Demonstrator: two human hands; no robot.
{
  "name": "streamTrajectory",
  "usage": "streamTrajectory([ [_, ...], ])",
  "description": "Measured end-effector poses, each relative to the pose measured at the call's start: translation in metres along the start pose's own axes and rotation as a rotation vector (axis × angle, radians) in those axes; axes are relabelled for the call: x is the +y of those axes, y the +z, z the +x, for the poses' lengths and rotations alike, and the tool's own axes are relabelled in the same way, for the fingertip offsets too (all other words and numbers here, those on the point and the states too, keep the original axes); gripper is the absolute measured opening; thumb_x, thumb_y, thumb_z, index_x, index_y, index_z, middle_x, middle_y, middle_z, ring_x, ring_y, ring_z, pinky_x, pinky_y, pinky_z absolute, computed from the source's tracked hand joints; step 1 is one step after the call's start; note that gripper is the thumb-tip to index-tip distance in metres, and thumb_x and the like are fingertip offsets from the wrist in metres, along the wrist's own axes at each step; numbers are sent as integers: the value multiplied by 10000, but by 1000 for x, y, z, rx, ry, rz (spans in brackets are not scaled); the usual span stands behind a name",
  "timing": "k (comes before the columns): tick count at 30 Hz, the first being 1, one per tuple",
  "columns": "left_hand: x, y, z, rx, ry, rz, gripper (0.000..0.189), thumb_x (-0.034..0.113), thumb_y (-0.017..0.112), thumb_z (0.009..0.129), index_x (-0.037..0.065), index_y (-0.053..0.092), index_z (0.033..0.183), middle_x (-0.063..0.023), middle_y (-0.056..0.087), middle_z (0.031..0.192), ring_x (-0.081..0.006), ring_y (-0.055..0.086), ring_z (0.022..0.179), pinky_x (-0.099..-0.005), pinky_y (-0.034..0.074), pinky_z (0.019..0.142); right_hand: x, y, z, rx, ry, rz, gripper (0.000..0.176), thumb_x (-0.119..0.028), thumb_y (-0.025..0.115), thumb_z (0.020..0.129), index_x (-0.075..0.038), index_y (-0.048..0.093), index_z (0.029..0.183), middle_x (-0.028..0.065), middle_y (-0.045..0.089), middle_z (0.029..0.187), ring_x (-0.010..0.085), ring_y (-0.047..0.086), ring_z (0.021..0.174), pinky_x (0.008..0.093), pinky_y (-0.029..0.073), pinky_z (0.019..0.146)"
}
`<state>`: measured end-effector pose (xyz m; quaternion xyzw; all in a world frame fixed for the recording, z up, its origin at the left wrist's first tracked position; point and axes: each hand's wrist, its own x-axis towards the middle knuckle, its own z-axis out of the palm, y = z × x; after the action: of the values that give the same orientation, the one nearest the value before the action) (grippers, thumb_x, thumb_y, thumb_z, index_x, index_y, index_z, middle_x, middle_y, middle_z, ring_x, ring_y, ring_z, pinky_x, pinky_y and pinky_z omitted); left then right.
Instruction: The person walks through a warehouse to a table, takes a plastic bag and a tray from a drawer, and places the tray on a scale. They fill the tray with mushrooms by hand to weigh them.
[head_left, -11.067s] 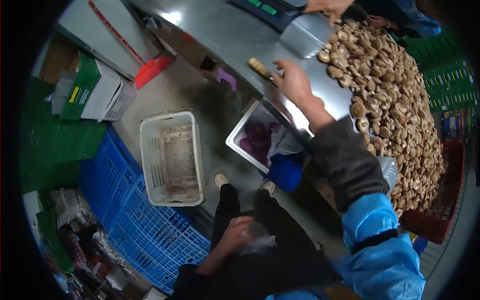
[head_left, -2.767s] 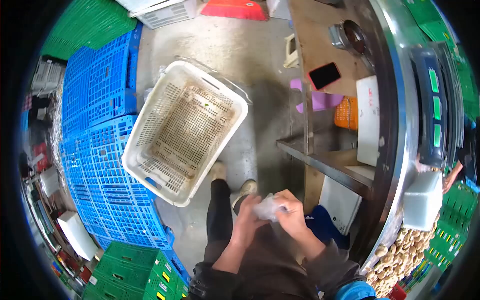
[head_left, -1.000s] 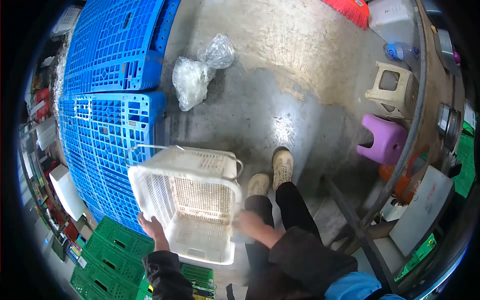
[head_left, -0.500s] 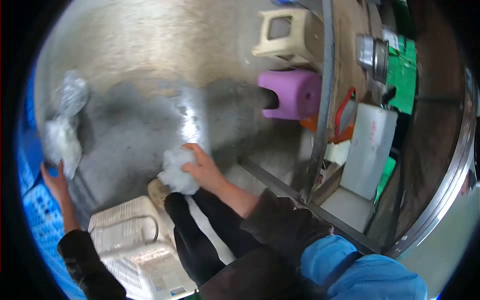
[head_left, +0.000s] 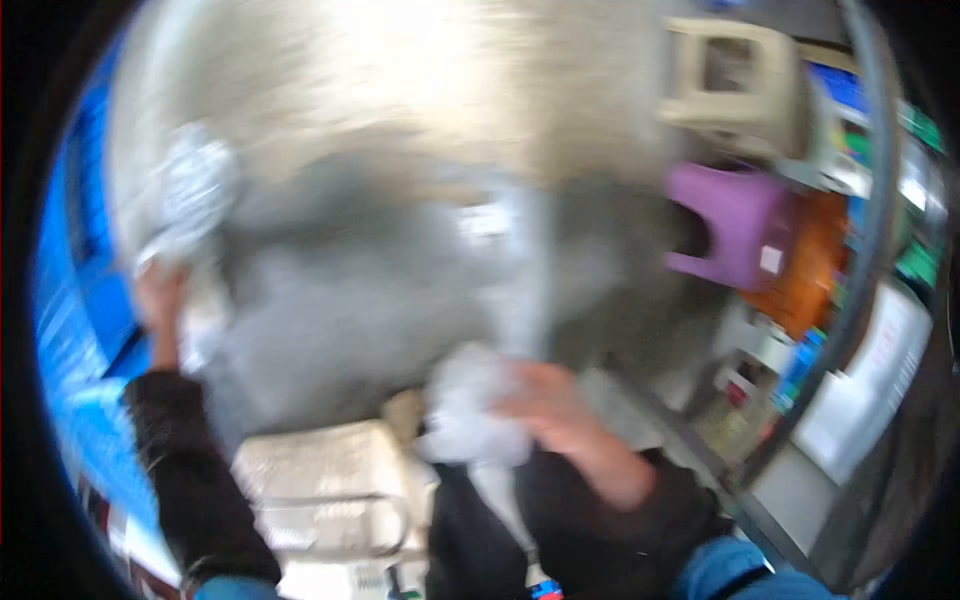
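My right hand (head_left: 545, 405) is closed on a crumpled, whitish see-through plastic bag (head_left: 470, 405), in front of my knees. At the far left, my left hand (head_left: 162, 290) lies against another clear plastic bag (head_left: 195, 190) on the floor. A paler part of that bag shows below and to the right of the hand. Motion blur smears the left fingers, so their grip cannot be made out.
A cream plastic basket (head_left: 320, 465) with a handle stands by my legs. Blue crates (head_left: 95, 290) line the left side. To the right are a purple stool (head_left: 745, 220), a cream stool (head_left: 745, 85) and a metal frame (head_left: 865, 230) with boxes around it.
My left hand has moved from below the floor bag up onto it. The right hand still holds its bag. The whole view has shifted, with the stools now farther right.
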<state>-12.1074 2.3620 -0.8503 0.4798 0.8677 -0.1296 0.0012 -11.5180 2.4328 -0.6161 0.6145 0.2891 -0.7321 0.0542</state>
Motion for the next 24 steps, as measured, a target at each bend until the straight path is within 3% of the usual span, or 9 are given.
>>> streamTrajectory([
  [2,48,-47,-21,-155,-194,-243,612,334,748,630,44,588,1144,-170,594,1153,-324,559,1062,-404,429,925,-2,15,0,-22,-101,367,368,-87,662,800,39,572,1134,91,635,1037,150,597,915,302,479,819],
  [5,104,-97,-57,-147,-326,-715,544,130,775,552,8,599,1052,-138,639,1007,-258,602,951,-338,463,861,-14,26,-12,139,-190,292,360,2,626,792,28,570,1146,78,624,1051,138,585,946,280,454,860],
  [7,134,-127,-89,-199,-259,-1155,463,-20,747,551,2,597,988,-91,633,959,-184,586,904,-295,458,847,-20,30,-30,202,-244,239,351,10,611,798,28,567,1146,74,621,1057,137,581,949,280,447,869],
  [12,203,-273,-183,-352,92,-1342,417,-107,701,483,50,564,845,-71,591,929,-223,572,920,-302,460,836,-78,50,-62,568,-826,42,389,69,537,781,4,543,1165,99,574,1135,180,557,1013,296,424,903],
  [13,211,-290,-201,-282,147,-1379,381,-114,674,497,48,561,822,-88,596,942,-254,586,921,-312,468,823,-84,52,-67,644,-982,-331,462,98,524,741,-10,531,1190,137,551,1150,250,541,1072,313,418,923],
  [16,226,-360,-233,-268,34,-1386,324,-148,597,540,28,545,807,-140,591,1046,-271,593,946,-314,465,826,-76,83,-101,234,-899,-568,612,-36,571,755,-14,373,1334,187,396,1342,323,345,1280,407,252,1065],
  [19,222,-389,-262,-265,-180,-1657,358,-168,560,559,31,547,856,-106,594,1031,-232,586,936,-306,466,814,-76,95,-147,-65,-642,-346,930,-352,664,762,66,125,1394,252,166,1424,377,143,1351,430,130,1101],
  [21,212,-430,-275,-712,-638,-2134,370,-87,554,631,46,540,976,-72,566,1036,-186,556,952,-279,447,819,-80,97,-180,-85,-697,-340,948,-365,679,757,58,123,1397,251,175,1417,378,138,1352,435,127,1100],
  [24,209,-479,-287,-875,-665,-2359,406,64,554,700,56,497,1102,-62,534,1038,-159,513,1007,-271,421,862,-89,89,-218,-14,-816,-419,932,-335,740,717,36,200,1379,245,260,1373,377,226,1319,433,201,1076],
])
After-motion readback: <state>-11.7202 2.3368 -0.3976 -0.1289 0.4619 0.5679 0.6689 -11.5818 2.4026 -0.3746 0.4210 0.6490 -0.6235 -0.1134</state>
